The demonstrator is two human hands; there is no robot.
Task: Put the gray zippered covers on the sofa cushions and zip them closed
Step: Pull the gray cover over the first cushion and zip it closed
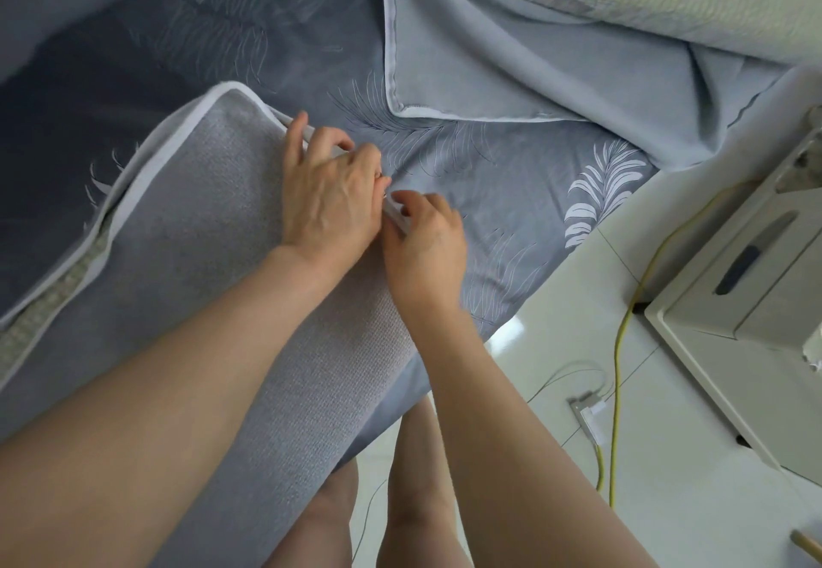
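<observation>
Gray cover (213, 220) is lying stretched over the cushion (49, 300), whose cream knit is showing through the open seam along the cover's left side. The left hand (331, 198) is resting on the cover's right edge, its fingers curling over the white piping and gripping it. The right hand (425, 234), just beside the left, is pinching the same white edge between thumb and fingertips; whether a zipper pull is in that pinch cannot be told. A feather-print sheet (511, 194) is spreading under and right of the cover, and a second cover (511, 65) is lying crumpled beyond it.
</observation>
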